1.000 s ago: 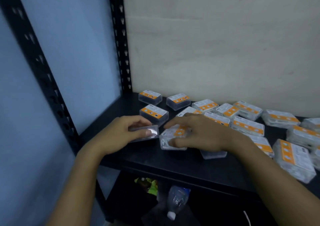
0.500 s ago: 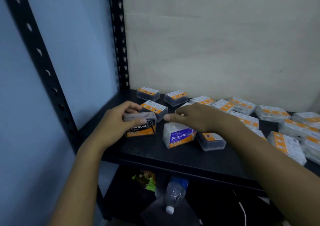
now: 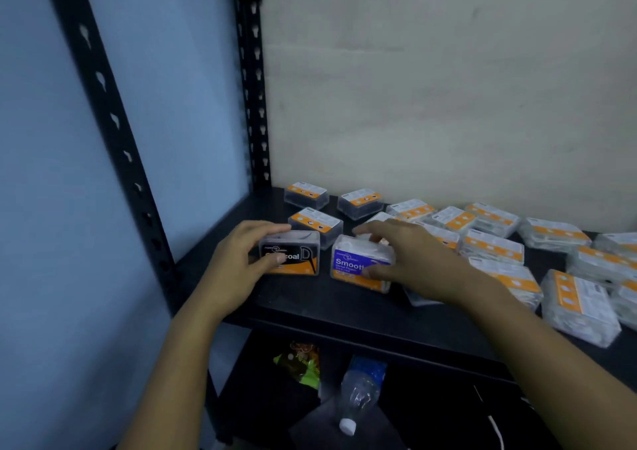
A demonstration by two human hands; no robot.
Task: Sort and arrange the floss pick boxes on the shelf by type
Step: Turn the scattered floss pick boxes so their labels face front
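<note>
On the black shelf [image 3: 303, 305], my left hand [image 3: 241, 260] grips a black-labelled "Charcoal" floss pick box [image 3: 298, 255] standing upright on its edge, thumb across its front. Just right of it stands a blue-labelled "Smooth" box [image 3: 351, 267], which my right hand [image 3: 410, 260] holds from the right side, thumb on the front and fingers over the top. Three dark boxes with orange labels [image 3: 315, 222] lie flat behind them near the back left corner. Several clear boxes with orange labels [image 3: 493, 246] lie scattered across the right of the shelf.
A black perforated upright [image 3: 253, 81] stands at the back left corner, another [image 3: 113, 132] at the front left. Beige wall behind, blue wall at left. On the lower level lie a plastic bottle [image 3: 358, 394] and a green snack packet [image 3: 300, 363].
Both boxes went from lying flat to standing upright with labels facing me. My right hand left the Smooth box half a second ago and now holds it again.
</note>
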